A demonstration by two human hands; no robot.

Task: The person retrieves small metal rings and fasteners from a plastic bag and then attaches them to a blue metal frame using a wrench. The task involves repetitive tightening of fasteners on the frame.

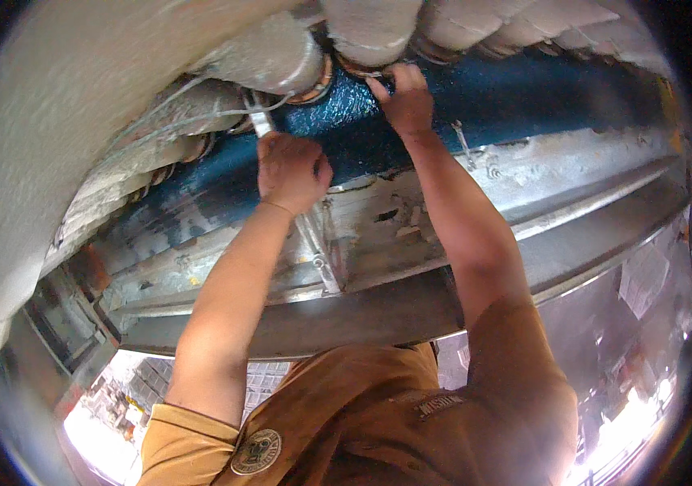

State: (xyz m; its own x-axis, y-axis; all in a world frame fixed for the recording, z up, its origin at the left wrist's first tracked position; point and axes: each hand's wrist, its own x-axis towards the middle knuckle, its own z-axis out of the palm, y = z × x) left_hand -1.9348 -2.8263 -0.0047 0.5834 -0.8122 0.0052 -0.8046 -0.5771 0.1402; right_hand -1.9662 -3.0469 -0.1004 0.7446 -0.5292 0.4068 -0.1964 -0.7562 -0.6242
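Observation:
My left hand (293, 172) is closed in a fist around a flat, silver metal tool (261, 119); its upper end reaches up among the grey bobbin-shaped cylinders. Its exact kind is hard to make out. Further right, my right hand (408, 99) is raised, fingers curled and thumb at the lower rim of a grey cylinder (372, 32). Whatever those fingertips pinch is too small to tell. Between both hands, another grey cylinder (281, 53) shows a copper-coloured ring at its end. Behind them runs a glossy dark blue surface (338, 109), shining as if wet.
Below my left hand, a long metal bar (313, 251) slants across a worn metal ledge (390, 219). A small metal tool (463, 142) rests against the ledge's upper edge on the right. A thin pale cable (151, 113) hangs along the cylinders. A large pale curved surface (30, 146) fills the left.

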